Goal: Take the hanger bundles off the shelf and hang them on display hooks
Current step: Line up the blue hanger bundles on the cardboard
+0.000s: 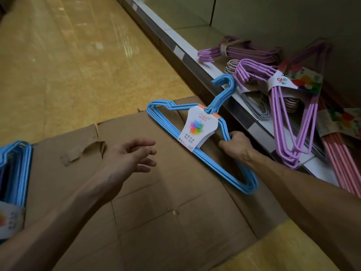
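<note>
The person's right hand [235, 143] has its fingers curled tight around one shoulder of a bundle of sky-blue wire hangers [197, 137] banded with a white paper label, holding it over flattened brown cardboard boxes [156, 202] on the floor. The left hand [129, 155], at nine o'clock from that bundle, hovers empty with fingers loosely spread. At two o'clock, bundles of lilac wire hangers [283, 114] lie on the low white shelf [195, 57], and more blue hangers [15, 169] sit at the left edge.
</note>
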A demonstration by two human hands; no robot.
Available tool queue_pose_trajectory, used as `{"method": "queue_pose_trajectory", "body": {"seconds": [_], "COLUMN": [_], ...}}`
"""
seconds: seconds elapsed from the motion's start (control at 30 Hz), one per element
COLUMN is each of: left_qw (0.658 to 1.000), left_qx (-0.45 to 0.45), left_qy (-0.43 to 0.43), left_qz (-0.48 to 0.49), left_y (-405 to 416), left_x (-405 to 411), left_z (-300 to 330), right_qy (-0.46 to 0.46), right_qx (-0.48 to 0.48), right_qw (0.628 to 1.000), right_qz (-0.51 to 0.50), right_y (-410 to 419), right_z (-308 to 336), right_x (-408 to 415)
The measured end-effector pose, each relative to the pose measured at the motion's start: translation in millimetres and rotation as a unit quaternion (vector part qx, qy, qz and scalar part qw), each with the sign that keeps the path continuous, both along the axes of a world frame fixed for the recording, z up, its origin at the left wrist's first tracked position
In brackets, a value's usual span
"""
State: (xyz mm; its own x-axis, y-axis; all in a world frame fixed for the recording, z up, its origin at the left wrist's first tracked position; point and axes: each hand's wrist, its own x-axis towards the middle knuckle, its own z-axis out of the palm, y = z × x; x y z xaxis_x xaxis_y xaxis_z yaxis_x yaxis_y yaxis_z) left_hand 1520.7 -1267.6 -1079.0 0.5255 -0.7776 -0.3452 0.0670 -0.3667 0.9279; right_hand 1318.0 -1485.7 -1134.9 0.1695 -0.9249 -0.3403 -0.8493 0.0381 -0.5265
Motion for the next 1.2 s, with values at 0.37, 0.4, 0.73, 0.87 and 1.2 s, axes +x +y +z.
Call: {"method": "queue_pose_trajectory", "body": {"seconds": [0.37,0.4,0.73,0.87,1.2], "left_qw": [0.998,0.997,0.970,0.966,0.948], "left_qx": [-0.038,-0.046,-0.080,-0.066,-0.091], "left_qy": [-0.044,-0.065,-0.228,-0.251,-0.210], "left_qz": [-0.007,-0.010,0.006,0.014,0.221], "left_y": [11.6,12.5,26.6,34.8,59.0], "left_x": [7.3,7.5,12.4,11.7,25.9], "left_z": [29.2,35.1,91.7,102.7,123.0], "right_qy": [-0.030,-0.029,-0.027,-0.042,-0.237], "right_qx": [-0.054,-0.059,-0.071,-0.069,0.176], "right_qw": [0.993,0.992,0.967,0.958,0.916], "right_qz": [0.099,0.107,0.244,0.276,0.272], "right_y": [42.7,49.9,130.4,167.0,234.3], "right_z": [37.1,41.7,71.4,80.2,105.5], "right_x": [26.7,29.3,59.6,68.5,81.7]}}
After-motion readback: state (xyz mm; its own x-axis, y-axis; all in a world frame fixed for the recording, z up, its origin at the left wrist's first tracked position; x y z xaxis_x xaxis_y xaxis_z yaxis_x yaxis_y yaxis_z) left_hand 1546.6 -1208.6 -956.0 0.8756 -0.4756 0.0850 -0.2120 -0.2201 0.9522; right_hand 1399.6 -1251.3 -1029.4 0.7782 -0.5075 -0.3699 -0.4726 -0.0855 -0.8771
